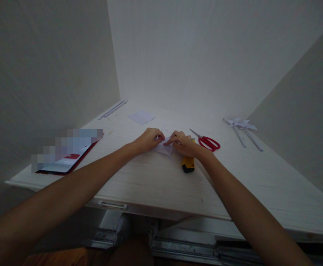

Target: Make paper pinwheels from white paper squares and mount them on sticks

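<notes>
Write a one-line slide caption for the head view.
Left hand and right hand pinch a white paper on a pale desk, red scissors and a yellow cutter beside the right hand.

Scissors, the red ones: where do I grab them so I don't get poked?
By the red handle loops, coming from the right. The scissors lie flat and closed, blades pointing back-left toward the right hand on the paper, so the loops are the safe, free end.

no legible text, booklet (67, 160) blurred
</notes>
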A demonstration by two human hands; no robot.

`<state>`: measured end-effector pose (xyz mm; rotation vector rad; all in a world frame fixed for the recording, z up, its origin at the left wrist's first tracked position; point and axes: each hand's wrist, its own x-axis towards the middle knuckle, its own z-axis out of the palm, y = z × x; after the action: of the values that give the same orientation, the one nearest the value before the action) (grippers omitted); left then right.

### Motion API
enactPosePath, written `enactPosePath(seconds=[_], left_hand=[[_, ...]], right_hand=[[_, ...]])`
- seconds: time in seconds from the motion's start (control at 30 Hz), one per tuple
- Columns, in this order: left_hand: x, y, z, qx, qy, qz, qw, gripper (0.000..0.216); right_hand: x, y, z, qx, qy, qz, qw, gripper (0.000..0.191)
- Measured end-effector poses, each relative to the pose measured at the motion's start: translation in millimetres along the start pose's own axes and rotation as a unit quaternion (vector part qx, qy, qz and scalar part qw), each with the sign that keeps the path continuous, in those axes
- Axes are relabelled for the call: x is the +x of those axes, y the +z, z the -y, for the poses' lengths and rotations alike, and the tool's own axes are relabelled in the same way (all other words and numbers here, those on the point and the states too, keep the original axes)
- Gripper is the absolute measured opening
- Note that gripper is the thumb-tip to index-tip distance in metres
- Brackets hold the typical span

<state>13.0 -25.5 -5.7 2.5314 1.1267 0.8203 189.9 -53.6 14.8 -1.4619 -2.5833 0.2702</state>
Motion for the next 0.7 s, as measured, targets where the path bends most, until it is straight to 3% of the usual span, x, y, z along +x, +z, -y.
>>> enactPosePath(seconds=[0.43,0.7], left_hand=[[0.4,8.8,4.3,0.035,0.035,0.0,0.999,0.012],[1.4,10.1,4.6,0.054,0.051,0.006,0.997,0.014]], right_hand=[[-1.2,-0.5,-0.7,-0.042,-0.051,-0.01,0.998,0.036],[-0.4,-0.1,-1.2,-0.013,-0.084,-0.024,0.996,0.035]])
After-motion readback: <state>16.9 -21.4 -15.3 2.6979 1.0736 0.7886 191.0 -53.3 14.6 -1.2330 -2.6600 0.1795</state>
